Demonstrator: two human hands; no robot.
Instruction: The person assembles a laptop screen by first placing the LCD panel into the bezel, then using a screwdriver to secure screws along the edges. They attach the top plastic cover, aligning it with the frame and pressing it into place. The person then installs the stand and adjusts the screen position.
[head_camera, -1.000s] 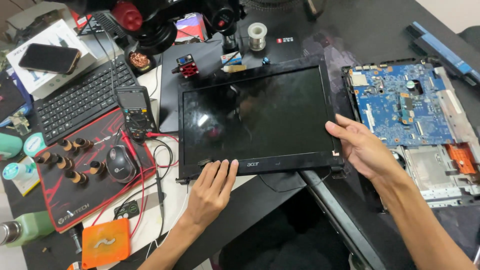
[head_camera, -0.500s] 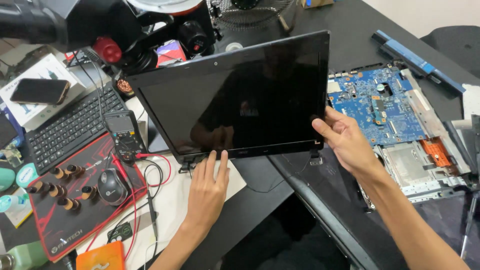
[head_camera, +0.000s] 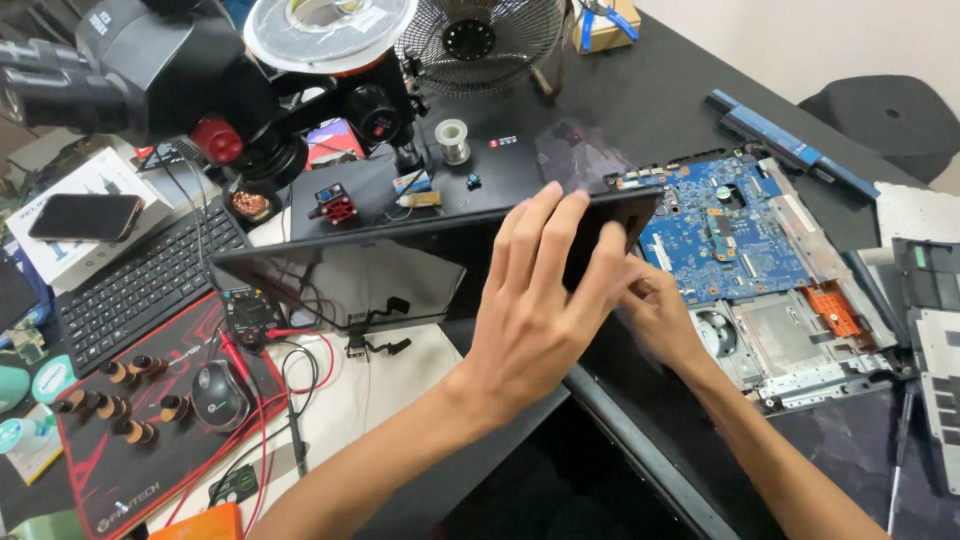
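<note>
Left hand: your left hand (head_camera: 535, 300) is spread flat, fingers (head_camera: 545, 225) straight and close together, palm laid against the near face of the laptop screen panel (head_camera: 400, 270); it grips nothing, it only presses on the panel.
Right hand: your right hand (head_camera: 655, 310) sits just under the panel's right end, close to your left palm. It is blurred and partly hidden behind the left hand, so you cannot tell whether it pinches the edge or merely props it.
Screen panel: it is lifted off the surface and tilted nearly edge-on to you, its dark glass facing down and left. A short black cable (head_camera: 375, 345) hangs from its lower edge.
To the right: the opened laptop base (head_camera: 800, 340) lies on the black surface (head_camera: 680, 90), with the blue circuit board (head_camera: 720, 225) bare in its upper part, right beside the panel's right end.
To the left: a black keyboard (head_camera: 140, 285), a red-and-black mat (head_camera: 130, 440) carrying a mouse (head_camera: 218, 395) and several small round knobs, and red leads trailing over the white sheet below the panel.
Further back: a microscope head (head_camera: 150, 60) over the left of the surface, a spool (head_camera: 455, 138) of wire, a small wire-guard fan (head_camera: 485, 40).
Far left: a phone (head_camera: 85, 215) lying on a white box.
</note>
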